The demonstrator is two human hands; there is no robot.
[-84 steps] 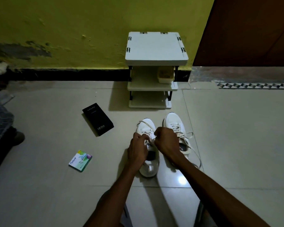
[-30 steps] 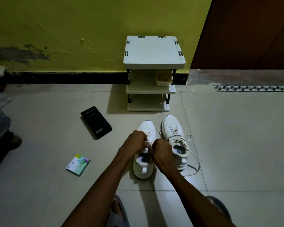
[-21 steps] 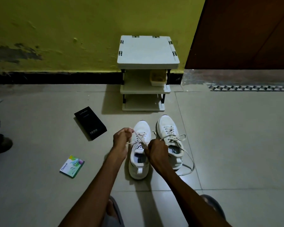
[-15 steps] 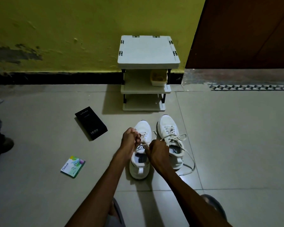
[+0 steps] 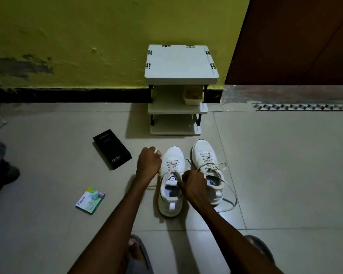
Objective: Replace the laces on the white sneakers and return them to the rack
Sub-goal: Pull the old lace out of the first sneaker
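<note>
From the head camera, the person is crouched over a pair of white sneakers standing side by side on the tiled floor (image 5: 285, 175), toes pointing at the rack (image 5: 181, 76), which stands against the yellow-green wall just beyond them. The left hand (image 5: 149, 165) is a closed fist beside the toe of the left sneaker (image 5: 171, 202), gripping one end of its lace (image 5: 172, 164) and drawn out to the side. The right hand (image 5: 193, 184) is curled tight round the other end, sitting over the tongue between the two shoes. The right sneaker (image 5: 205, 155) is touched by neither hand, and its loose lace (image 5: 231, 194) trails in a loop onto the tiles. A small tub (image 5: 193, 95) sits on the rack's middle shelf. Off to the left lie a black box (image 5: 112, 152) and, nearer, a small colourful packet (image 5: 90, 200), well apart from the shoes. Two grey slippers show at the bottom edge.
</note>
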